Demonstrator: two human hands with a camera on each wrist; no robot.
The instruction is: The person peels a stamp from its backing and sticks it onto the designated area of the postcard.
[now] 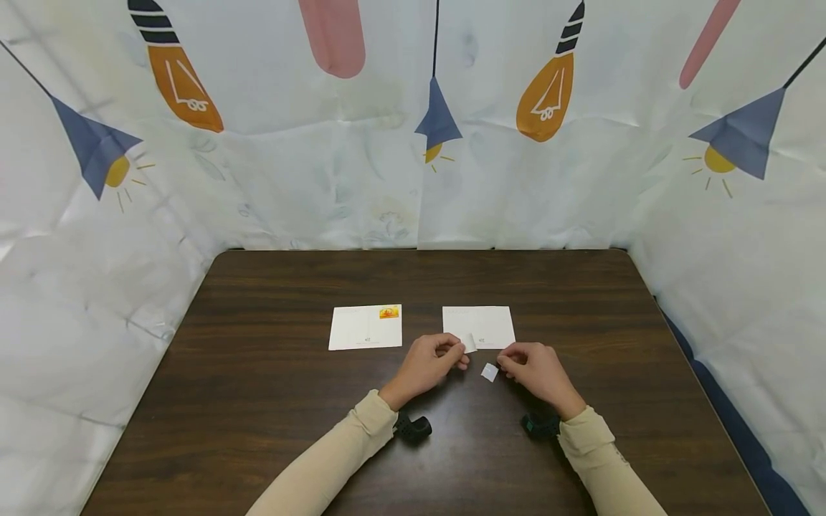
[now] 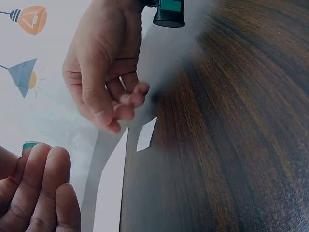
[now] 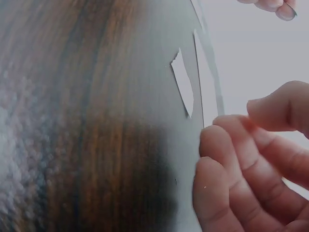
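My left hand (image 1: 434, 364) pinches a small stamp (image 2: 30, 144) between thumb and fingers; its green, notched edge peeks out over the fingertips in the left wrist view. From the head, a pale surface at these fingertips overlaps the lower left corner of the right white postcard (image 1: 488, 324). Fingers loosely bent, my right hand (image 1: 538, 371) holds nothing, and its thumb stands apart from the fingers in the right wrist view. Just left of its fingertips, a small white piece of paper (image 1: 490, 372) lies on the table.
Another white postcard (image 1: 361, 330) lies to the left, with an orange and yellow stamp (image 1: 389, 312) at its upper right corner. The dark wooden table (image 1: 258, 401) ends at a patterned white cloth (image 1: 387, 179) behind it. Each wrist carries a black camera (image 1: 413, 430).
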